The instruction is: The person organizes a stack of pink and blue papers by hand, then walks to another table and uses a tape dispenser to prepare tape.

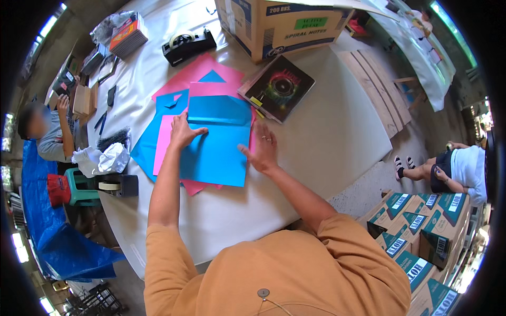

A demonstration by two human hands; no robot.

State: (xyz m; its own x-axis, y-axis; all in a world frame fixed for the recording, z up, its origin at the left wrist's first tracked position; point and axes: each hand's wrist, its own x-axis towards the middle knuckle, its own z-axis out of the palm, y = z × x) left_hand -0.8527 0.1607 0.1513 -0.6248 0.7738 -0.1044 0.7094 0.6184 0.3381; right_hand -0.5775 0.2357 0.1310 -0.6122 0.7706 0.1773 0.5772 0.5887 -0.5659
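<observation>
A blue sheet of paper [216, 150] with a crease across its upper part lies on top of several overlapping pink and blue sheets. My left hand [183, 132] rests on its left edge, thumb stretched out over the blue surface. At the right edge is my right hand [262, 149], its thumb and fingers apart; its contact with the paper is hard to make out. Pink paper [197, 88] shows above the blue sheet, and another blue sheet [145, 150] sticks out on the left. Beside the sheets, to the upper right, lies a stack of dark-covered notebooks [282, 87].
A cardboard box [295, 31] stands at the back, with a black tape dispenser [188, 46] to its left. Crumpled white plastic [103, 160] and another tape dispenser [118, 185] sit at the left edge. Stacked cartons [421, 226] stand right; one person sits left, another stands right.
</observation>
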